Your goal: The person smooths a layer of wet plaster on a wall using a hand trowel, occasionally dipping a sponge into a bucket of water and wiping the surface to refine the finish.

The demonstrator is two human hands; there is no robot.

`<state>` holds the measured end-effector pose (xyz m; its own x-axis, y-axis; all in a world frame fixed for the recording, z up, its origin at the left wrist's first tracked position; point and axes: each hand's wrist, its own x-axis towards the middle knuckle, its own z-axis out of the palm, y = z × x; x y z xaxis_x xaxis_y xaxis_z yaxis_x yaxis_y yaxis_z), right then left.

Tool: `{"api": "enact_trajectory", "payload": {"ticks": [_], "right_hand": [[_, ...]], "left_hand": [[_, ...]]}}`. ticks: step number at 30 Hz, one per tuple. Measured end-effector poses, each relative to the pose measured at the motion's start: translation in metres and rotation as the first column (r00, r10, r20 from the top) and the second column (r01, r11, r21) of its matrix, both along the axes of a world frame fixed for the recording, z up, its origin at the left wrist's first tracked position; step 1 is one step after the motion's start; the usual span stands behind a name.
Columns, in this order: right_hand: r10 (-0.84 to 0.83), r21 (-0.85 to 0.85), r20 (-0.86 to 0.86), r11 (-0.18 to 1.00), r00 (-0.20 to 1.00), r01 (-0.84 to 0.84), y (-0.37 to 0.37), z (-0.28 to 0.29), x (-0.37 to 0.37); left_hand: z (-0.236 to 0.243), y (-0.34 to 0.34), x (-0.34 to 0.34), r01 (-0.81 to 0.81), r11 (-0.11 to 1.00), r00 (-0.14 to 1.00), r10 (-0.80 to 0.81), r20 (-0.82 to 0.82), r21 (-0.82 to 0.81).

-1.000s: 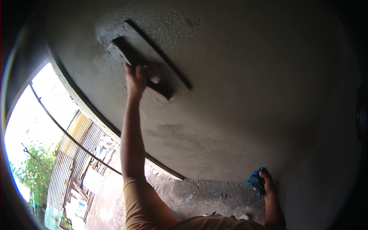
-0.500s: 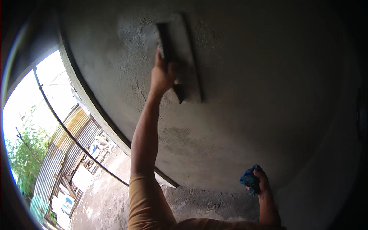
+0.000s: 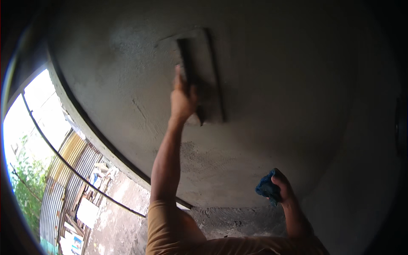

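Observation:
My left hand (image 3: 183, 102) is closed around the dark handle of a flat rectangular plastering float (image 3: 203, 57). The float's face lies against the grey cement wall (image 3: 255, 106), its long side running nearly up and down in view. Lower down on the right, my right hand (image 3: 284, 188) grips a crumpled blue cloth (image 3: 267, 187), held apart from the wall as far as I can see. Around the float the plaster looks damp, smoother above and rougher with fine ridges to the left and below.
The wall ends at the left in a pale edge (image 3: 97, 134). Beyond it a thin dark pole (image 3: 72, 168) slants across daylight, with corrugated metal sheets (image 3: 55, 189), scrap boards (image 3: 88, 212) and green plants (image 3: 27, 182). Rough ground (image 3: 238, 221) runs along the wall's foot.
The float and my left hand have slid slightly downward over the plaster. My right hand, still with the cloth, has moved up and left. The whole view has shifted a little.

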<state>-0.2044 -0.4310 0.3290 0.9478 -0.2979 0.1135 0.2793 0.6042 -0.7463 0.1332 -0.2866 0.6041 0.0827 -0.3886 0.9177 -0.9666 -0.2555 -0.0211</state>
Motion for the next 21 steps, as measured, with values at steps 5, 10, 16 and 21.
{"api": "enact_trajectory", "payload": {"ticks": [5,10,16,21], "right_hand": [[0.002,0.084,-0.043,0.996,0.999,0.002,-0.007,-0.021,-0.014],[0.074,0.077,-0.052,0.995,0.996,-0.069,-0.011,-0.028,-0.01],[0.094,0.121,0.01,0.988,0.996,-0.095,-0.006,-0.037,-0.013],[0.077,0.275,-0.082,0.96,0.994,-0.052,-0.005,-0.05,0.005]], "left_hand": [[0.139,0.005,-0.01,0.223,0.951,0.895,-0.287,-0.342,-0.215],[0.061,-0.128,-0.072,-0.009,0.999,0.981,0.016,0.191,-0.038],[0.02,0.016,0.009,0.062,0.992,0.957,-0.091,-0.277,-0.111],[0.157,-0.038,-0.025,0.227,0.955,0.924,-0.273,-0.268,-0.192]]}}
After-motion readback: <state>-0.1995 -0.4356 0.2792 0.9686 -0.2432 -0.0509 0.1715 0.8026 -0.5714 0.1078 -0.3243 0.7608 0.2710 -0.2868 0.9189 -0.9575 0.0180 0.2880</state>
